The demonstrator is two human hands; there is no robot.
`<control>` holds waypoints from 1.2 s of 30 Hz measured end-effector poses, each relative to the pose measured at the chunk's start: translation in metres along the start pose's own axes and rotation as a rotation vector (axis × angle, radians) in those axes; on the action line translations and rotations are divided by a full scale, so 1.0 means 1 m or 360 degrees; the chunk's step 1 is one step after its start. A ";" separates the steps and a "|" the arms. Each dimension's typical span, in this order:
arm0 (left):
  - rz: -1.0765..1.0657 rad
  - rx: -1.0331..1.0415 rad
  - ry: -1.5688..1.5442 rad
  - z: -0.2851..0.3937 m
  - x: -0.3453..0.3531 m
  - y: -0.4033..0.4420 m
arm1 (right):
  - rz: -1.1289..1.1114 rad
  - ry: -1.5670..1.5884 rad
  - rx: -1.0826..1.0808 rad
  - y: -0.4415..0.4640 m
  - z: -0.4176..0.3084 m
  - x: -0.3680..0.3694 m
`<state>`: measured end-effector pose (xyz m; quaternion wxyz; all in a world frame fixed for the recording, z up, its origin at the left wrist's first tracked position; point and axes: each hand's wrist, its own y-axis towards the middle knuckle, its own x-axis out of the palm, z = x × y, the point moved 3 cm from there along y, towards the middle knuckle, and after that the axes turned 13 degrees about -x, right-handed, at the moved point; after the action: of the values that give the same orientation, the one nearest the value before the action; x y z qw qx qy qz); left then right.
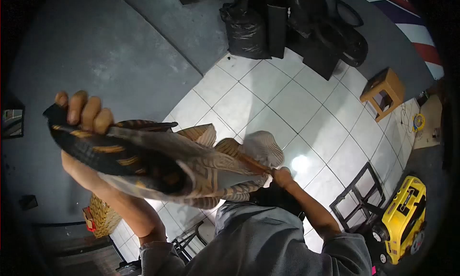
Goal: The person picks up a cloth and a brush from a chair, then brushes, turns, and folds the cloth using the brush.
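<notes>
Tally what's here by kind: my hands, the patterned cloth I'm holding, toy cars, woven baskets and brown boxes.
Hands: 2, left hand and right hand
Patterned cloth: 1
Toy car: 1
Woven basket: 1
Brown box: 1
Total: 6

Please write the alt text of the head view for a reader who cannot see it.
A person's left hand and right hand hold a black, brown and cream patterned cloth between them, above a white tiled floor. Beyond are a shiny black plastic bag and a brown box; at lower right, a yellow car-like object.
</notes>
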<state>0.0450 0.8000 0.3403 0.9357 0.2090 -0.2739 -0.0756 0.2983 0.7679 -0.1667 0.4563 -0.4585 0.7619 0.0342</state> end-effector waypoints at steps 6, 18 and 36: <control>-0.0051 -0.0151 -0.0146 0.026 -0.025 -0.011 | -0.0034 -0.0025 0.0722 -0.083 0.101 0.072; -0.0482 -0.0476 -0.0176 -0.025 0.017 -0.001 | 0.0363 0.1989 -0.0988 -0.016 -0.134 -0.169; -0.0334 -0.0511 -0.0446 0.034 -0.013 -0.009 | 0.0368 0.0781 -0.0078 -0.019 0.001 -0.106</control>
<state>0.0155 0.7838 0.3558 0.8968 0.0722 -0.3625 -0.2433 0.3299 0.8281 -0.0834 0.2399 -0.3739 0.8959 -0.0075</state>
